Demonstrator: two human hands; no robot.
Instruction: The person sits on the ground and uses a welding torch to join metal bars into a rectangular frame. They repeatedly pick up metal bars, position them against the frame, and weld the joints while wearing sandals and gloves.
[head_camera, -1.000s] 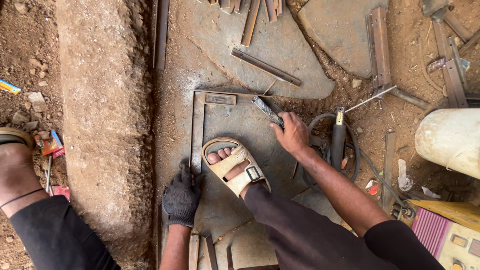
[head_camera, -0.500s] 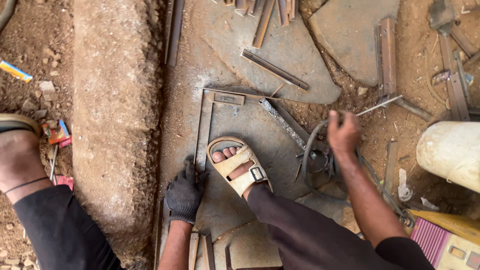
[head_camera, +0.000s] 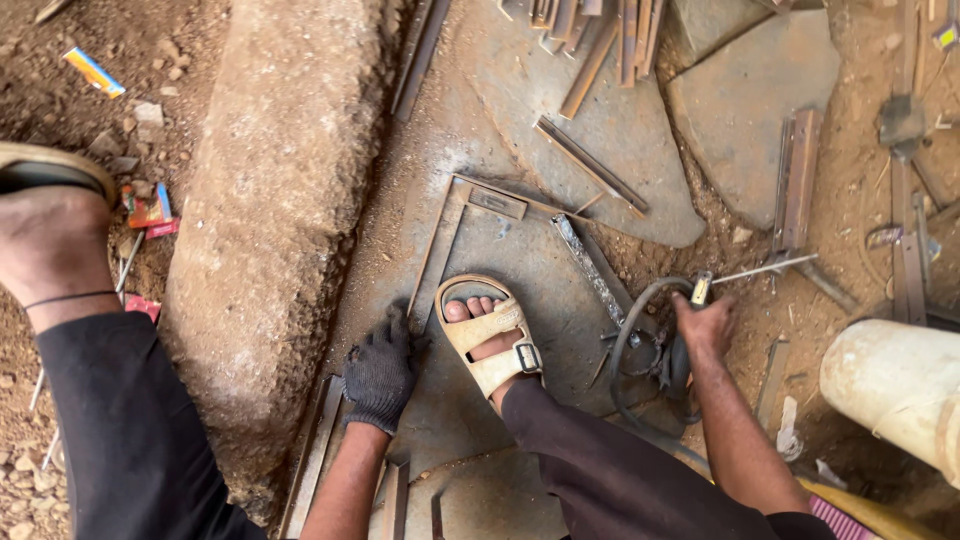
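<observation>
Metal frame (head_camera: 455, 235), made of thin rusty angle bars joined in an L shape, lies flat on the grey stone slab (head_camera: 560, 120), just above our sandal (head_camera: 492, 335). Our left hand (head_camera: 380, 372), in a dark knitted glove, presses with bent fingers on the lower end of the frame, left of the sandal. Our right hand (head_camera: 705, 322), bare, is closed around a welding holder (head_camera: 700, 290) with a thin rod, right of the sandal, beside a black cable (head_camera: 625, 340). Far left of the sandal, small red and blue wrappers (head_camera: 150, 210) lie on brown dusty earth. A long rough stone block (head_camera: 270, 220) stands between.
</observation>
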